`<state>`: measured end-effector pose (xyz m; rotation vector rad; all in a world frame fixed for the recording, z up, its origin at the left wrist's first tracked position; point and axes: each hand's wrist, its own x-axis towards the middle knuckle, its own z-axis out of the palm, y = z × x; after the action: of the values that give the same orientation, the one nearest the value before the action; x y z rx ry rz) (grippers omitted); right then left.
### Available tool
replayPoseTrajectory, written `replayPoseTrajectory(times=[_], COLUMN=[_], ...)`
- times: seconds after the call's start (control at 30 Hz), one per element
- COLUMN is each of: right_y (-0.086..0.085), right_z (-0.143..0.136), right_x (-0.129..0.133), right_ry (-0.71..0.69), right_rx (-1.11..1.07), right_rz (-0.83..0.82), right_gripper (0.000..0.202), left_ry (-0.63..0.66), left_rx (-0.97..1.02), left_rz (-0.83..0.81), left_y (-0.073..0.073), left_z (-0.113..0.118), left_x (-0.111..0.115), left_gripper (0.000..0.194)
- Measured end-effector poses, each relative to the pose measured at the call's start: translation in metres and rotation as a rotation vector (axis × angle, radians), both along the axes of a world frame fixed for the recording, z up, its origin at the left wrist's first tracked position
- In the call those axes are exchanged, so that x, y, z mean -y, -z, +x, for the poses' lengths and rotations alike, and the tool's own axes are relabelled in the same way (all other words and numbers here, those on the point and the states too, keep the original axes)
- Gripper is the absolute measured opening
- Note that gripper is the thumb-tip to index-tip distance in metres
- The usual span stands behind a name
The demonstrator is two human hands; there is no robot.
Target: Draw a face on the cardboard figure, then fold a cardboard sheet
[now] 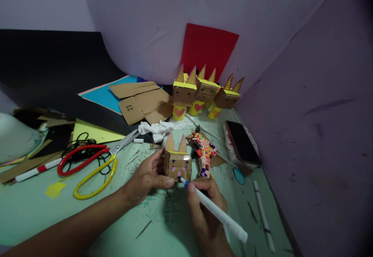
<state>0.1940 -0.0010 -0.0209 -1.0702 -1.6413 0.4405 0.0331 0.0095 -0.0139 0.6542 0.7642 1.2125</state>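
Observation:
A small cardboard box head point(178, 164) with a yellow top, two pointed ears and a drawn face sits in the grip of my left hand point(153, 173). The thumb lies along its lower front edge and the fingers reach behind its left side. My right hand point(206, 206) is closed around a white felt-tip marker point(221, 215), whose blue-collared tip meets the lower front of the face near a pink spot. Close behind the right hand lies a flower-patterned glue gun point(205, 152).
Finished-looking eared box figures point(184, 94) stand at the back before red paper point(208, 49). Scissors point(112, 152), black cord point(84, 148) and cardboard pieces point(145, 103) lie left. A phone point(242, 142) and another marker point(264, 216) lie right, near the wall point(320, 113).

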Motion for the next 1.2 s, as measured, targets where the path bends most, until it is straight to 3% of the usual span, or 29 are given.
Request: replayPoseTrajectory(times=[0.27, 0.57, 1.2], right_y=[0.0018, 0.0067, 0.0016], right_z=[0.0021, 0.0046, 0.0028], right_x=[0.0013, 0.0020, 0.0017], right_ry=[0.011, 0.030, -0.021], right_rx=[0.011, -0.053, -0.032], right_rz=[-0.015, -0.150, -0.125], right_gripper=[0.015, 0.018, 0.018], left_ry=[0.011, 0.014, 0.024], left_rx=[0.000, -0.021, 0.006], left_rz=[0.005, 0.009, 0.009], left_y=[0.0021, 0.0013, 0.0000], left_z=[0.0000, -0.0008, -0.0012], left_x=[0.0006, 0.0002, 0.0018], left_gripper=[0.079, 0.080, 0.081])
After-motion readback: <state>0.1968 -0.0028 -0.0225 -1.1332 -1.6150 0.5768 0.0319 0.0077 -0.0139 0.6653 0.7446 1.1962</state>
